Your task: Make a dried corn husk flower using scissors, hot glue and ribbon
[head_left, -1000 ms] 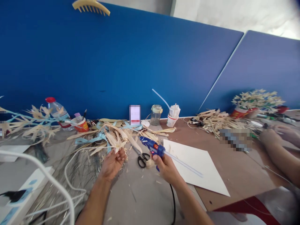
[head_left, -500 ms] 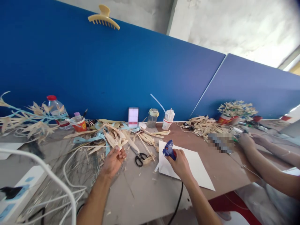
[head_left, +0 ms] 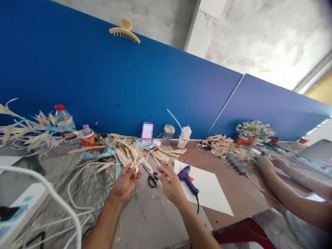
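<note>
My left hand [head_left: 127, 181] is closed in a pinch on a small pale corn husk flower [head_left: 136, 162], in front of a pile of dried husks [head_left: 123, 150]. To its right, my right hand [head_left: 171, 183] is raised over the table, fingers loosely bent and apart, with nothing visible in them. Black-handled scissors [head_left: 152, 180] lie between the two hands, partly behind the right fingertips. A blue glue gun [head_left: 188, 180] rests on a white sheet [head_left: 214, 192], apart from my right hand, its black cord running down toward the table edge.
At left are a power strip [head_left: 28, 204], looping white cable [head_left: 55, 195], a husk-flower branch [head_left: 38, 129] and a plastic bottle [head_left: 63, 121]. A phone [head_left: 147, 133], jar [head_left: 168, 135] and cup [head_left: 183, 141] line the blue partition [head_left: 155, 83]. Another person's arms [head_left: 287, 193] reach in at right.
My right hand has let go of the glue gun, which now lies on the white sheet, and has moved left toward my left hand. The left hand still pinches the husk flower.
</note>
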{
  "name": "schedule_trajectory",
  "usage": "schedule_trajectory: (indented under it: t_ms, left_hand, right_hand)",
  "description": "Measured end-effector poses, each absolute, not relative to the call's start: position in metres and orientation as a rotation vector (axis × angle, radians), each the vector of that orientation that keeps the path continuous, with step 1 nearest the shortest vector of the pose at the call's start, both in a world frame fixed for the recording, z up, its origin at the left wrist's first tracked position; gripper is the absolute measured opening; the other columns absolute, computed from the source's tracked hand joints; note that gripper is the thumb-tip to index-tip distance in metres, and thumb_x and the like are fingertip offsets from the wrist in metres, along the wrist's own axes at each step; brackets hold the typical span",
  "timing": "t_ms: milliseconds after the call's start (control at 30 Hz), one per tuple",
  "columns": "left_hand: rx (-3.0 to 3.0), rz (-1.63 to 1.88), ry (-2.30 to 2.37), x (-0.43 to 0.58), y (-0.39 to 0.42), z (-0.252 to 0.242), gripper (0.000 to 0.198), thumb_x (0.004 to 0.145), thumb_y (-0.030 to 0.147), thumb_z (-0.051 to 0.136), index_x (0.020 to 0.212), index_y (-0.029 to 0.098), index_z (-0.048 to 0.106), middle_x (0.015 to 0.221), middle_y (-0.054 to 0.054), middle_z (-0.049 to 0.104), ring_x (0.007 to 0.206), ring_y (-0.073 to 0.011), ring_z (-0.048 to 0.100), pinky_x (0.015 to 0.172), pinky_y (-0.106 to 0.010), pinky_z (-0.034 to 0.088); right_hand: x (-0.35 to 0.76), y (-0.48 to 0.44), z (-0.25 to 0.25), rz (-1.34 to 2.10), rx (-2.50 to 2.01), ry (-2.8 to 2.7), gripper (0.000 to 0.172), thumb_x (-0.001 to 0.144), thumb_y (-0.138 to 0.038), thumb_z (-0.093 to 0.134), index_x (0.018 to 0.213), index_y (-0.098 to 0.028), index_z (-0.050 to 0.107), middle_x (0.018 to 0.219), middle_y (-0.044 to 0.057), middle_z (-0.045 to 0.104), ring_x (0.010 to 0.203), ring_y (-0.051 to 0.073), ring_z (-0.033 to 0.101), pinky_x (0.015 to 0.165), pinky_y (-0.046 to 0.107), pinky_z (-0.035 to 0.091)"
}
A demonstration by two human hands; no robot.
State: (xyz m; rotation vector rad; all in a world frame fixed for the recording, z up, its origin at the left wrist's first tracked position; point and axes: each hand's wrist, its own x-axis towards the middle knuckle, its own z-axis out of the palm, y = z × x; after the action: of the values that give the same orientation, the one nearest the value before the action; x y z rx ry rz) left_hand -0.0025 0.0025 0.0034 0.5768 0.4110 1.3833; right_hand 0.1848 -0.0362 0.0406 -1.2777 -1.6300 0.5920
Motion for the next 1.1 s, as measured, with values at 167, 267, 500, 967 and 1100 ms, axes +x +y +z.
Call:
schedule_trajectory:
  t_ms: [167,267,500,967,1100]
  left_hand:
    - [0.477,1.407,0.510,-0.003,0.004,-0.003,0.024,0.061,0.018,0.082,0.076,0.017,0.064,0.068,0.002,0.064,0.062,-0.0112,0.058,0.066,-0.025,0.050]
    - [0.472,1.414,0.536,-0.003,0.006,-0.004,0.024,0.061,0.018,0.082,0.078,0.018,0.065,0.071,0.002,0.066,0.062,-0.0112,0.059,0.063,-0.022,0.049]
    - [0.524,1.486,0.602,0.000,0.008,-0.006,0.016,0.066,0.018,0.079,0.074,0.021,0.065,0.064,0.002,0.061,0.059,-0.0115,0.056,0.060,-0.021,0.047]
    - [0.609,1.475,0.579,-0.002,0.005,-0.002,0.017,0.067,0.021,0.079,0.076,0.018,0.065,0.074,0.000,0.065,0.064,-0.0099,0.056,0.066,-0.021,0.046]
    - [0.564,1.428,0.580,-0.002,0.006,-0.003,0.019,0.065,0.021,0.080,0.075,0.018,0.065,0.073,0.000,0.067,0.065,-0.0102,0.059,0.066,-0.021,0.047]
  right_hand:
    - [0.117,-0.020,0.040,0.740,-1.045,-1.561,0.024,0.078,-0.013,0.051,0.090,-0.019,0.070,0.093,0.008,0.064,0.090,0.020,0.060,0.081,0.032,0.048]
    - [0.106,-0.017,0.037,0.767,-0.997,-1.539,0.021,0.078,-0.012,0.049,0.080,-0.020,0.069,0.087,0.007,0.061,0.086,0.019,0.058,0.079,0.031,0.047]
    - [0.104,-0.012,0.023,0.791,-0.939,-1.481,0.024,0.083,-0.017,0.048,0.083,-0.020,0.072,0.089,0.007,0.060,0.087,0.019,0.056,0.082,0.032,0.046]
    - [0.107,-0.007,0.016,1.129,-0.871,-1.160,0.023,0.076,-0.024,0.058,0.094,-0.020,0.070,0.092,0.006,0.067,0.087,0.020,0.060,0.084,0.034,0.049]
    - [0.103,-0.007,0.013,1.151,-0.846,-1.109,0.020,0.072,-0.024,0.062,0.091,-0.019,0.067,0.088,0.004,0.066,0.083,0.018,0.059,0.080,0.031,0.049]
